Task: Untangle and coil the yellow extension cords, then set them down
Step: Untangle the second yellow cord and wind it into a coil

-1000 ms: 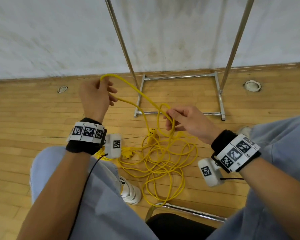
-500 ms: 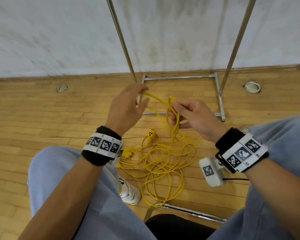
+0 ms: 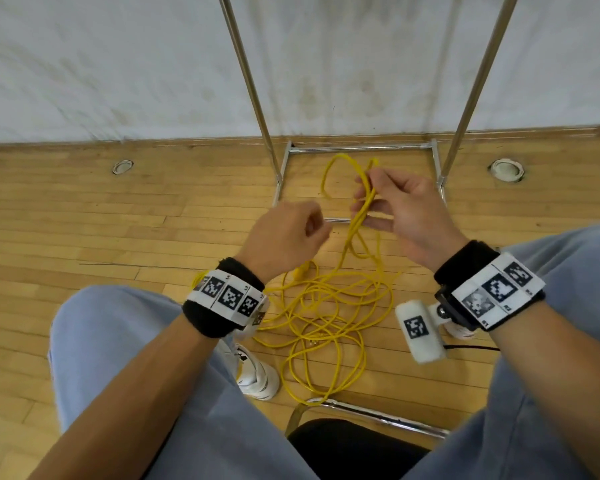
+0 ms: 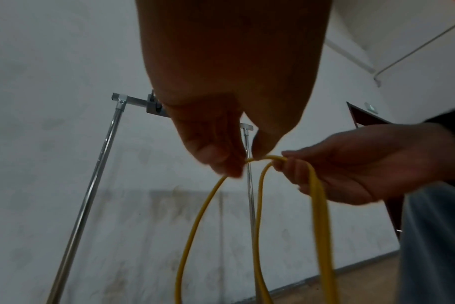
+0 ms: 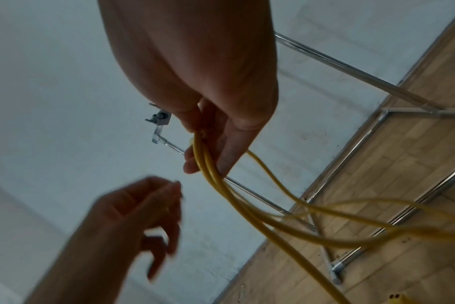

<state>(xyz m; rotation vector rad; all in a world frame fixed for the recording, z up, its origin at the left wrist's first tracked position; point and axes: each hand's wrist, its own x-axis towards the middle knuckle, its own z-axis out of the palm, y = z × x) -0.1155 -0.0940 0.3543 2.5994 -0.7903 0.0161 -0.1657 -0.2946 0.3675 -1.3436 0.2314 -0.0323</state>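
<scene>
A tangled yellow extension cord [image 3: 326,306] lies in a pile on the wooden floor between my knees. My right hand [image 3: 368,202] holds several gathered strands of it upright, and they hang down to the pile. One loose loop [image 3: 336,161] arches up and left from that hand. In the right wrist view the strands [image 5: 208,164] run between thumb and fingers of my right hand [image 5: 221,144]. My left hand [image 3: 317,230] hovers just left of the strands with loosely curled fingers and holds nothing. A yellow plug [image 3: 300,270] peeks out behind my left wrist.
A chrome rack base [image 3: 361,148] with two slanted poles stands ahead by the white wall. Tape rolls lie at the far right [image 3: 506,169] and far left [image 3: 122,167]. My white shoe [image 3: 257,375] and a chair's metal rail [image 3: 378,415] are close below.
My left hand carried a stretch of cord from the left over to my right hand, let go and dropped back down. The right hand rose slightly and now holds one more loop.
</scene>
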